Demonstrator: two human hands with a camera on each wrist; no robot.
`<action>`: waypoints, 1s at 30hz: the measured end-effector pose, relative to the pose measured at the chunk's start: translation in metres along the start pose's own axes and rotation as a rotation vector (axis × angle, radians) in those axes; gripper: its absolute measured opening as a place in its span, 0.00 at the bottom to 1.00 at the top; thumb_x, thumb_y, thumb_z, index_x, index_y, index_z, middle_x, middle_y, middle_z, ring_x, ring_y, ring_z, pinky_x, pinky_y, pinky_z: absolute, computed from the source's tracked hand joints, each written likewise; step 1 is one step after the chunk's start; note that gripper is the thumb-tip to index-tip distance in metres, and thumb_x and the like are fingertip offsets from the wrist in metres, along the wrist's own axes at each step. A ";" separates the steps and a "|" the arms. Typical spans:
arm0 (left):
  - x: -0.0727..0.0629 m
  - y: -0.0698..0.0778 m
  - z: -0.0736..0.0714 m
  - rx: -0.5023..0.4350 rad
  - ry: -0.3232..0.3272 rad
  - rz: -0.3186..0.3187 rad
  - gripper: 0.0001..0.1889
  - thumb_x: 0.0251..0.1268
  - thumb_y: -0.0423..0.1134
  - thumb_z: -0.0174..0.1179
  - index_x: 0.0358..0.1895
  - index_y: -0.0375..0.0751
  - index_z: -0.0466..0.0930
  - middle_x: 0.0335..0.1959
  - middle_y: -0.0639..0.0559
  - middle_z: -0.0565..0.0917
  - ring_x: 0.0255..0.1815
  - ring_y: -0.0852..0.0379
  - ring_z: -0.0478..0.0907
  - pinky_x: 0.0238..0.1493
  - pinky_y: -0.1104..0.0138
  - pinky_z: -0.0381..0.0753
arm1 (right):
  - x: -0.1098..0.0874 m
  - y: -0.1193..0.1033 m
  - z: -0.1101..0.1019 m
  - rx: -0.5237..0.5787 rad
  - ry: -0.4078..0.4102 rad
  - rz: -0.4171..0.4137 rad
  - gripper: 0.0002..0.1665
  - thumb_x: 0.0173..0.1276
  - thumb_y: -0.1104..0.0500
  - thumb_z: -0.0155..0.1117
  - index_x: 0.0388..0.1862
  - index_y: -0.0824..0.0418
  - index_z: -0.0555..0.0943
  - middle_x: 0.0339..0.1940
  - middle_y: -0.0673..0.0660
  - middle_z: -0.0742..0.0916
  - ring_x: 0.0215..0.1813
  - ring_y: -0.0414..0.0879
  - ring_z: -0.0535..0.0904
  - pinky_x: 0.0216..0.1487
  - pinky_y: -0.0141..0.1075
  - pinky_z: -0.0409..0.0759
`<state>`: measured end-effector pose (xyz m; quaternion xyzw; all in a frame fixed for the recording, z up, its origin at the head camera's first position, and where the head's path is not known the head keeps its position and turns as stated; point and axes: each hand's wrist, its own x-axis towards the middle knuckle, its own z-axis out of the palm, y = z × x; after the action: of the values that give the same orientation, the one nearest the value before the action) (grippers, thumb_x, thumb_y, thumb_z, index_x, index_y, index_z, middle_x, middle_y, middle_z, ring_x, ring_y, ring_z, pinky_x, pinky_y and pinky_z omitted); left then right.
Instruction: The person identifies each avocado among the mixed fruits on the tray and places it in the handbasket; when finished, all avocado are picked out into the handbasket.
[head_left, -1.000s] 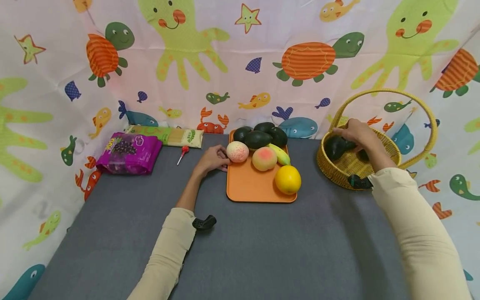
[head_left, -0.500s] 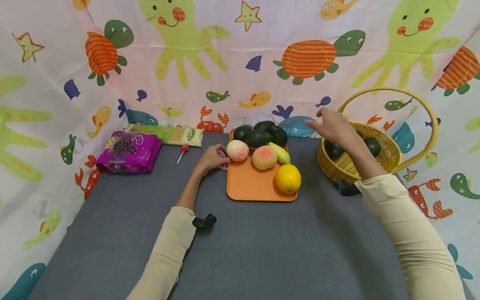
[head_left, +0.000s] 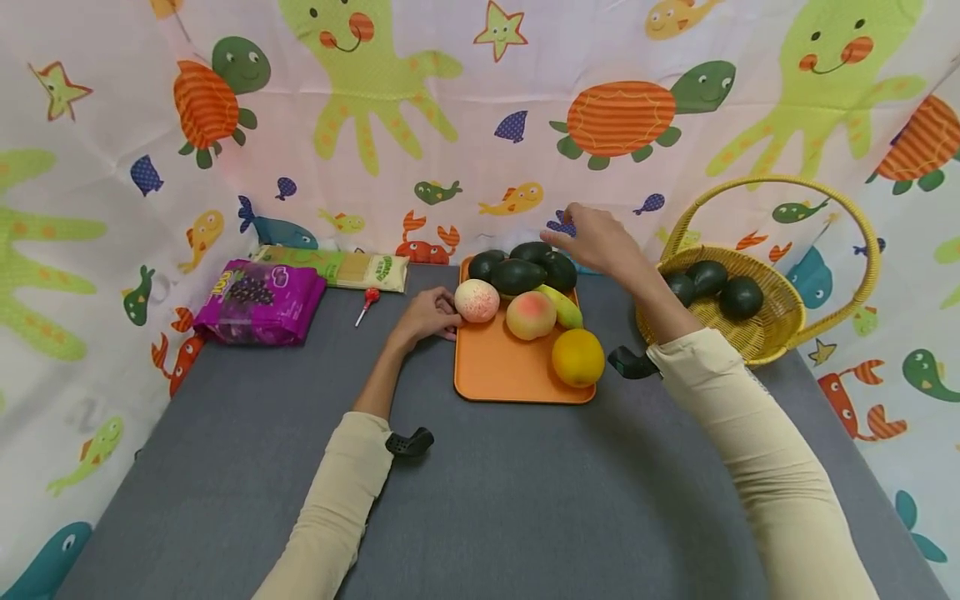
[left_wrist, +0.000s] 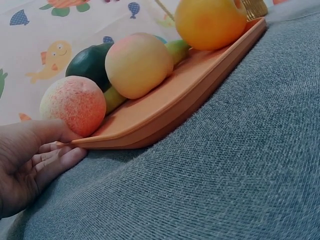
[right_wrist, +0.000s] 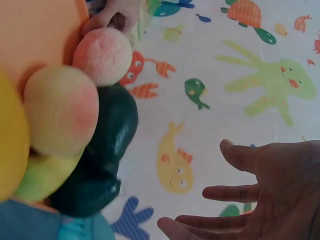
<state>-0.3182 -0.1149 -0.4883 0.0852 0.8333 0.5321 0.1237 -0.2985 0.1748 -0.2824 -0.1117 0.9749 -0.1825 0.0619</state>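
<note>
My left hand point(head_left: 429, 317) pinches the left rim of the orange tray point(head_left: 498, 367); in the left wrist view its thumb lies on top and its fingers beneath. A speckled pink peach point(head_left: 477, 301) sits right beside that thumb. Also on the tray are a smoother peach point(head_left: 531, 315), a banana point(head_left: 567, 312), a round yellow-orange fruit point(head_left: 578, 358) and several dark green avocados point(head_left: 517, 277). My right hand point(head_left: 600, 239) hovers above the tray's back right corner, fingers spread and holding nothing. In the right wrist view, its palm point(right_wrist: 290, 185) shows beside the avocados.
A yellow wicker basket point(head_left: 757, 340) with a tall handle point(head_left: 862, 275) stands at the right, with three avocados point(head_left: 741, 297) inside. Back left lie a purple grape-print bag point(head_left: 258, 302), a noodle packet point(head_left: 352, 269) and a red lollipop point(head_left: 371, 296). A printed curtain point(head_left: 450, 100) hangs behind.
My right hand has let go of an avocado in the basket, lifted out and swung left over the tray's back corner. The left hand has stayed at the tray's rim.
</note>
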 end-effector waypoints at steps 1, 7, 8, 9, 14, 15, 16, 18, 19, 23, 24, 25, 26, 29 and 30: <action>0.000 0.000 0.000 0.000 -0.001 0.000 0.20 0.64 0.38 0.68 0.57 0.34 0.78 0.41 0.42 0.84 0.24 0.62 0.83 0.32 0.71 0.86 | 0.004 -0.003 0.003 0.004 -0.002 -0.003 0.38 0.81 0.42 0.55 0.74 0.70 0.68 0.71 0.72 0.78 0.64 0.65 0.79 0.67 0.57 0.80; 0.001 -0.001 0.002 -0.046 -0.013 -0.007 0.20 0.64 0.36 0.67 0.57 0.33 0.77 0.39 0.42 0.83 0.22 0.63 0.83 0.30 0.69 0.88 | 0.029 -0.015 0.020 0.013 -0.058 0.029 0.37 0.81 0.41 0.56 0.73 0.67 0.70 0.65 0.68 0.82 0.40 0.58 0.85 0.41 0.40 0.88; 0.001 -0.001 0.002 -0.054 -0.014 -0.007 0.20 0.64 0.35 0.67 0.56 0.33 0.77 0.39 0.42 0.83 0.21 0.63 0.83 0.30 0.69 0.88 | 0.033 -0.017 0.023 0.012 -0.072 0.034 0.36 0.81 0.41 0.56 0.73 0.67 0.70 0.65 0.68 0.82 0.38 0.58 0.86 0.37 0.38 0.88; 0.001 -0.001 0.002 -0.064 -0.015 -0.006 0.20 0.64 0.35 0.67 0.57 0.32 0.77 0.39 0.42 0.83 0.21 0.63 0.83 0.29 0.69 0.88 | 0.036 -0.018 0.025 0.008 -0.084 0.036 0.36 0.81 0.42 0.56 0.73 0.67 0.71 0.65 0.68 0.81 0.40 0.58 0.86 0.35 0.37 0.88; 0.001 0.000 0.002 -0.079 -0.021 -0.003 0.19 0.64 0.34 0.67 0.56 0.32 0.77 0.38 0.43 0.83 0.21 0.63 0.84 0.29 0.69 0.88 | 0.052 -0.026 0.039 -0.014 -0.142 0.032 0.33 0.80 0.43 0.58 0.71 0.66 0.73 0.65 0.67 0.81 0.54 0.59 0.84 0.39 0.41 0.90; 0.001 0.000 0.002 -0.076 -0.021 -0.002 0.19 0.64 0.34 0.67 0.56 0.32 0.77 0.38 0.43 0.83 0.21 0.62 0.83 0.29 0.69 0.88 | 0.055 -0.027 0.042 -0.023 -0.150 0.032 0.33 0.80 0.44 0.58 0.70 0.66 0.74 0.65 0.67 0.82 0.55 0.59 0.83 0.41 0.43 0.90; 0.001 0.000 0.002 -0.072 -0.021 -0.002 0.19 0.64 0.35 0.67 0.56 0.32 0.77 0.38 0.43 0.83 0.21 0.62 0.83 0.29 0.70 0.88 | 0.057 -0.028 0.044 -0.028 -0.159 0.035 0.33 0.80 0.44 0.59 0.70 0.66 0.74 0.65 0.66 0.82 0.56 0.59 0.82 0.43 0.44 0.90; 0.001 0.000 0.002 -0.062 -0.019 -0.005 0.20 0.64 0.35 0.67 0.56 0.33 0.77 0.38 0.43 0.83 0.22 0.63 0.83 0.29 0.70 0.87 | 0.061 -0.031 0.048 -0.046 -0.179 0.041 0.33 0.79 0.45 0.60 0.71 0.66 0.74 0.64 0.66 0.82 0.57 0.59 0.82 0.49 0.46 0.90; 0.001 0.000 0.001 -0.059 -0.018 -0.005 0.20 0.64 0.36 0.67 0.56 0.33 0.77 0.38 0.43 0.83 0.22 0.63 0.83 0.29 0.70 0.87 | 0.063 -0.033 0.050 -0.052 -0.186 0.045 0.33 0.78 0.45 0.62 0.71 0.65 0.75 0.65 0.66 0.83 0.58 0.58 0.81 0.52 0.46 0.89; 0.002 0.000 0.001 -0.058 -0.017 -0.007 0.20 0.64 0.36 0.68 0.57 0.33 0.77 0.38 0.42 0.84 0.22 0.62 0.83 0.29 0.71 0.87 | 0.066 -0.037 0.055 -0.080 -0.216 0.051 0.33 0.76 0.47 0.65 0.71 0.66 0.75 0.66 0.66 0.82 0.60 0.58 0.78 0.66 0.48 0.83; 0.002 -0.001 0.001 -0.058 -0.017 -0.007 0.20 0.64 0.36 0.68 0.57 0.33 0.77 0.38 0.42 0.84 0.22 0.62 0.83 0.29 0.70 0.87 | 0.066 -0.038 0.056 -0.084 -0.222 0.053 0.33 0.75 0.47 0.66 0.71 0.66 0.75 0.67 0.66 0.82 0.61 0.58 0.77 0.68 0.48 0.81; 0.002 -0.001 0.001 -0.059 -0.016 -0.006 0.20 0.64 0.36 0.68 0.57 0.33 0.77 0.38 0.42 0.84 0.22 0.62 0.83 0.29 0.71 0.87 | 0.067 -0.039 0.057 -0.090 -0.228 0.056 0.34 0.75 0.47 0.67 0.71 0.65 0.75 0.67 0.66 0.82 0.62 0.58 0.76 0.69 0.48 0.80; 0.002 -0.001 0.001 -0.062 -0.016 -0.006 0.20 0.64 0.36 0.68 0.57 0.33 0.77 0.38 0.42 0.84 0.22 0.63 0.83 0.29 0.71 0.87 | 0.067 -0.040 0.058 -0.099 -0.233 0.058 0.34 0.74 0.47 0.67 0.72 0.65 0.75 0.67 0.65 0.81 0.63 0.58 0.76 0.70 0.49 0.80; 0.001 -0.002 0.000 -0.067 -0.014 -0.008 0.20 0.64 0.36 0.68 0.57 0.32 0.77 0.38 0.43 0.83 0.22 0.63 0.83 0.29 0.71 0.87 | 0.068 -0.041 0.063 -0.120 -0.243 0.062 0.36 0.73 0.46 0.68 0.73 0.62 0.74 0.69 0.64 0.81 0.65 0.59 0.75 0.71 0.51 0.78; 0.001 -0.002 0.000 -0.067 -0.013 -0.009 0.20 0.63 0.36 0.68 0.57 0.33 0.77 0.38 0.43 0.83 0.22 0.63 0.83 0.29 0.71 0.87 | 0.068 -0.042 0.064 -0.127 -0.246 0.064 0.36 0.73 0.46 0.68 0.74 0.61 0.73 0.69 0.64 0.80 0.65 0.59 0.75 0.71 0.52 0.78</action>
<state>-0.3192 -0.1156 -0.4906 0.0807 0.8147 0.5584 0.1341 -0.3460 0.0986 -0.3317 -0.1059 0.9726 -0.1033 0.1795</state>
